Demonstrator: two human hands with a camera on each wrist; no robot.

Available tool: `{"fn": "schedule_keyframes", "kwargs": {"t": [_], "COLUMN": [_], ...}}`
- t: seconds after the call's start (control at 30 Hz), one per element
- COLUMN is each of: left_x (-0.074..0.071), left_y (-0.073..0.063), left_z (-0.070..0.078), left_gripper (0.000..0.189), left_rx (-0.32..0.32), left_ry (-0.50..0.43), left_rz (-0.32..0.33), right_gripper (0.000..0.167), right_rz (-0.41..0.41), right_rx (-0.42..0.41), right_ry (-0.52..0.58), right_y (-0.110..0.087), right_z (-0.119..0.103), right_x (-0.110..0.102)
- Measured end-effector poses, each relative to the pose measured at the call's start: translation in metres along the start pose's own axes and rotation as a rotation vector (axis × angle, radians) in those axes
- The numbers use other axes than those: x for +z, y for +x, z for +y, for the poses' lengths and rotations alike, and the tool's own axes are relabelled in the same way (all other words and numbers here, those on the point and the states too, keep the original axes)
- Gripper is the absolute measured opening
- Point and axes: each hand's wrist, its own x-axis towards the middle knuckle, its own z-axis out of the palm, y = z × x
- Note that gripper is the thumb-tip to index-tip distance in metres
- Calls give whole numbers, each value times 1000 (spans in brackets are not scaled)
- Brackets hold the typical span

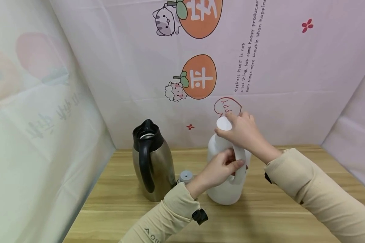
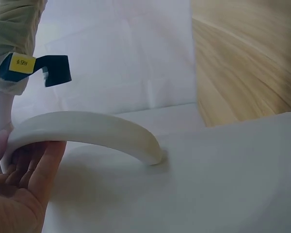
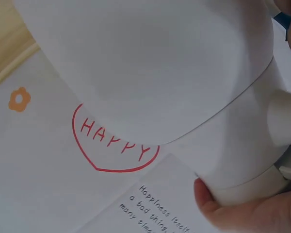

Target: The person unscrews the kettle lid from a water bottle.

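Note:
A white jug (image 1: 225, 194) with a looped handle stands on the wooden table. My left hand (image 1: 216, 172) holds the handle (image 1: 239, 170) from the left, and in the left wrist view its fingers (image 2: 47, 167) pass under the handle (image 2: 92, 127). My right hand (image 1: 246, 131) grips the round white lid (image 1: 224, 124) at the top, thumb and fingers on opposite sides of it. In the right wrist view, part of that hand (image 3: 257, 213) lies along the lid (image 3: 247, 193) beside the jug's neck.
To the left stands a steel vacuum jug (image 1: 162, 165) with a black handle, its top uncovered. A small container with a grey cap (image 1: 186, 176) sits between the two jugs, partly behind my left forearm. A printed white cloth (image 1: 140, 84) hangs behind the wooden table (image 1: 109, 209).

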Motion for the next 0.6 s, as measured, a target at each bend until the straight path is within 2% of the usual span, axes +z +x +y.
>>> {"fn": "schedule_keyframes", "kwargs": {"t": [0.17, 0.4, 0.47, 0.53, 0.6], "left_x": [-5, -8, -6, -6, -6], "left_y": [0, 2, 3, 5, 6], "left_z": [-2, -4, -3, -3, -3], "left_gripper": [26, 27, 27, 28, 29], "left_rx": [-17, -56, -67, -80, -88], "left_ry": [-57, -164, -184, -209, -230], "left_rz": [-2, -51, -61, -70, -77], "right_gripper": [67, 65, 64, 67, 76], "right_rz": [-51, -154, -182, -206, -217], "right_rx": [-95, -289, -323, -303, -228], "right_ry": [33, 44, 30, 4, -37], "right_y": [5, 16, 17, 17, 15], "right_z": [13, 30, 31, 27, 19], "right_x": [-6, -12, -14, -17, -19]}}
